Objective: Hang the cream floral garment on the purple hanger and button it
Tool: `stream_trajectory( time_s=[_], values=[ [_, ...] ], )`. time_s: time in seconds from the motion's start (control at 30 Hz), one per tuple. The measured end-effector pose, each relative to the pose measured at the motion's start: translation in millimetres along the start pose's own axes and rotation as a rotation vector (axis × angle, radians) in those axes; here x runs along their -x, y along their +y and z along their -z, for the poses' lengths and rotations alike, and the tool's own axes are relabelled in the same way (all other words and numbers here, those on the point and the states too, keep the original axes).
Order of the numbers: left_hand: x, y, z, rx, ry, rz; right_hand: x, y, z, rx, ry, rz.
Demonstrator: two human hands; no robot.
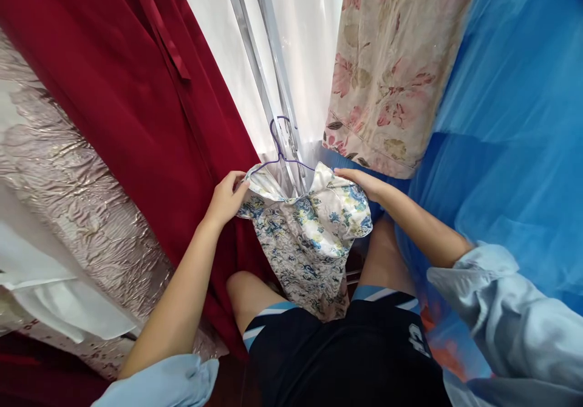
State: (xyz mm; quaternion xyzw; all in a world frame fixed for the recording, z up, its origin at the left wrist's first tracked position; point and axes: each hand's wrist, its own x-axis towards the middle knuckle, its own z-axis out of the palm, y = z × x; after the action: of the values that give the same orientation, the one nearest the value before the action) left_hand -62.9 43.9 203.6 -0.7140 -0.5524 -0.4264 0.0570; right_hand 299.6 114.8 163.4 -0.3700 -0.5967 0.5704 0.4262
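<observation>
A white dress with blue and yellow flowers (310,231) hangs between my hands on a thin purple hanger (281,152). Its neckline dips in the middle and the skirt falls between my knees. My left hand (226,199) is closed on the shoulder at the left, thumb on top of the cloth. At the other shoulder, my right hand (359,181) pinches the fabric near the hanger's end, with most of its fingers behind the cloth. The hanger's hook stands up in front of metal rails and touches nothing I can make out.
Shiny metal uprights (255,48) rise behind the hanger. A dark red garment (136,91) and a textured pinkish brocade (91,170) hang at left. At right are a cream floral garment (387,79) and blue tulle (514,121). White cloth (314,36) hangs behind.
</observation>
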Motion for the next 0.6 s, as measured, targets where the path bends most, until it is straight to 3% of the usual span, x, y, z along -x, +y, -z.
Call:
stream_trajectory(
  time_s=[0.13,0.2,0.43,0.6],
  values=[
    [9.3,-5.1,-2.8,-0.063,0.061,-0.006,26.8,17.1,-5.9,0.121,0.224,0.440],
    [11.8,1.4,-4.1,-0.091,0.087,-0.021,37.9,22.6,-8.9,0.183,0.268,0.550],
    [6.7,31.8,-3.8,-0.135,0.180,-0.114,33.1,-7.1,-13.2,0.256,0.401,0.687],
    [4.2,43.5,-0.8,-0.153,0.223,-0.113,39.5,-42.8,-24.3,0.212,0.301,0.544]
  ],
)
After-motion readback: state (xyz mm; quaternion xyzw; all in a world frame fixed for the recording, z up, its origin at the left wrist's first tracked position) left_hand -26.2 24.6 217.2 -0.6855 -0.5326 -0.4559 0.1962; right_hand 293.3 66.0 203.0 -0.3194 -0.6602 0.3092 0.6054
